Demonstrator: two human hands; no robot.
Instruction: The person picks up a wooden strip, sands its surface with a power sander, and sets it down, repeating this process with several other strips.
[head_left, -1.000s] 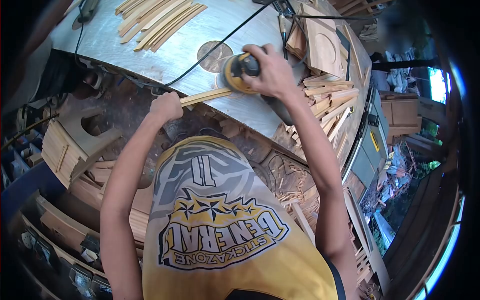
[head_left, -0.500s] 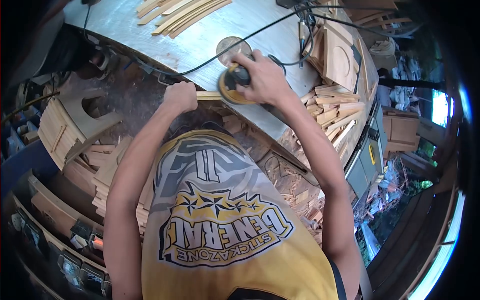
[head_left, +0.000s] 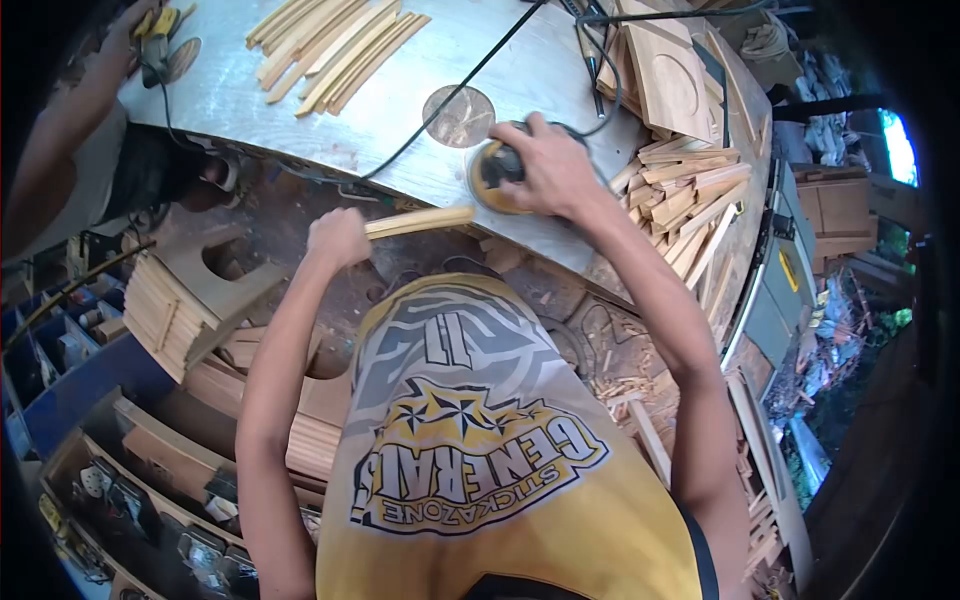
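My left hand [head_left: 339, 238] is closed round one end of a narrow wooden strip [head_left: 420, 221], whose free end points right, close to the table edge. My right hand [head_left: 548, 165] grips a yellow and black power sander [head_left: 492, 178] from above, on the pale metal table [head_left: 400, 135]. The strip's free end lies just left of the sander; whether they touch I cannot tell. A round wooden disc [head_left: 458, 116] shows in the table top behind the sander.
Curved wooden strips [head_left: 335, 50] lie at the table's back left. A black cable [head_left: 440, 105] crosses the top. Wood pieces [head_left: 690, 200] are piled at right. At far left a co-worker's arm [head_left: 75, 120] reaches to a yellow tool [head_left: 155, 45].
The strip has come away from under the sander and now shows more of its length. The view has shifted, and the co-worker's arm and yellow tool have come into sight.
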